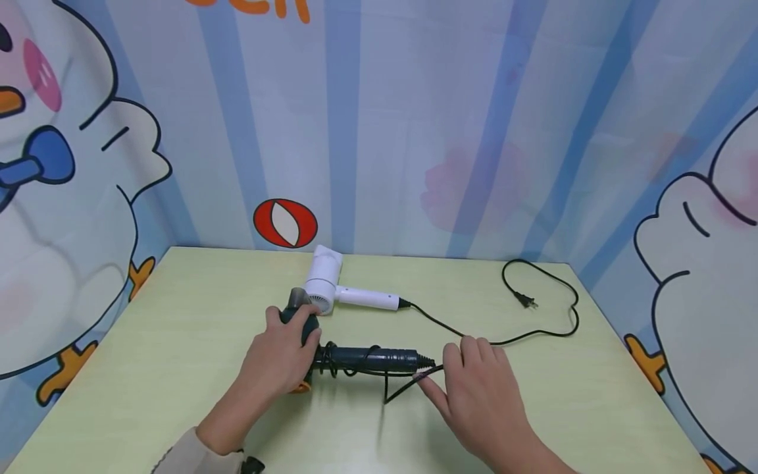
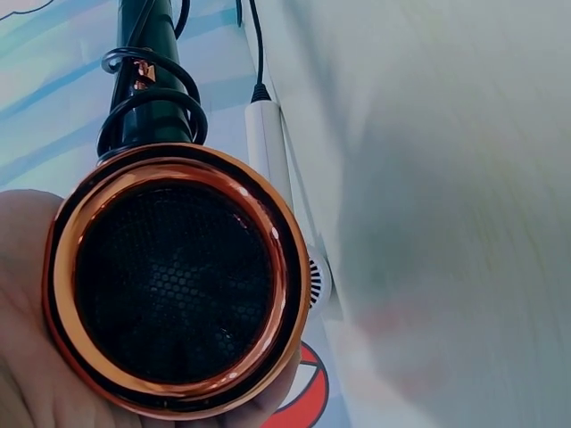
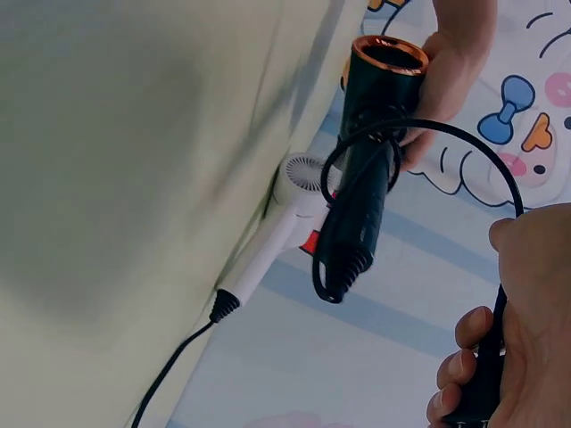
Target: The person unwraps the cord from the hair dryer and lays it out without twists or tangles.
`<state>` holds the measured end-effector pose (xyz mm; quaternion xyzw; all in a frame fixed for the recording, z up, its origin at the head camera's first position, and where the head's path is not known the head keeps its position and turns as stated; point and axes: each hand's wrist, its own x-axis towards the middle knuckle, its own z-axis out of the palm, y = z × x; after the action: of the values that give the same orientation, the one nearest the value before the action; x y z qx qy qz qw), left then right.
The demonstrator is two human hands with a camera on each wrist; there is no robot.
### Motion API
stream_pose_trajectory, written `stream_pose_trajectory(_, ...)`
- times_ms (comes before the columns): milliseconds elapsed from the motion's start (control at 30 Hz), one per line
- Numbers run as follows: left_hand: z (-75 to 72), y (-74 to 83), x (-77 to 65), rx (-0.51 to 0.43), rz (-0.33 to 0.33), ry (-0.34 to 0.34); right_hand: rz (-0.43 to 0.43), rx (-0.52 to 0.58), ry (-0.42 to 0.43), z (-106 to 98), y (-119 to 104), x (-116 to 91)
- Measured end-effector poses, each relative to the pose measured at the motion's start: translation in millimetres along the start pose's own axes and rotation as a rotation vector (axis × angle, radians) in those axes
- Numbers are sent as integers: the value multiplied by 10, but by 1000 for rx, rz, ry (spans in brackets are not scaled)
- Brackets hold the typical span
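Observation:
A dark green hair dryer [image 1: 379, 359] with a copper rim is held up over the table, its handle pointing right. My left hand [image 1: 278, 359] grips it round the barrel; the left wrist view shows the palm and fingers behind the round copper-ringed intake [image 2: 174, 285]. Its black cord [image 3: 482, 147] is wound loosely round the handle and runs across to my right hand [image 1: 482, 395]. In the right wrist view, curled fingers hold the cord's thick black end [image 3: 484, 383], which looks like the plug; its tip is cut off by the frame.
Behind the dark one, a white hair dryer [image 1: 367, 297] lies on the pale table [image 1: 201, 316]. Its black cord [image 1: 547, 334] loops to the right, ending in a two-pin plug [image 1: 525, 300]. A printed cartoon curtain [image 1: 391, 131] surrounds the table's back and sides.

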<state>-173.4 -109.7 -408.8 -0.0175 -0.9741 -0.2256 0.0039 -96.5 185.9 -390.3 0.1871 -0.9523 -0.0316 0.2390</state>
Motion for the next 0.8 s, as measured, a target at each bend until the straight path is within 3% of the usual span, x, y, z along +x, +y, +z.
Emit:
stream_pose_trajectory(333, -66, -22, 17, -22, 13, 48, -27, -42, -100, 125, -72, -146)
stream_pose_trajectory(800, -122, -28, 36, -29, -10, 62, -32, -84, -216, 251, -120, -227)
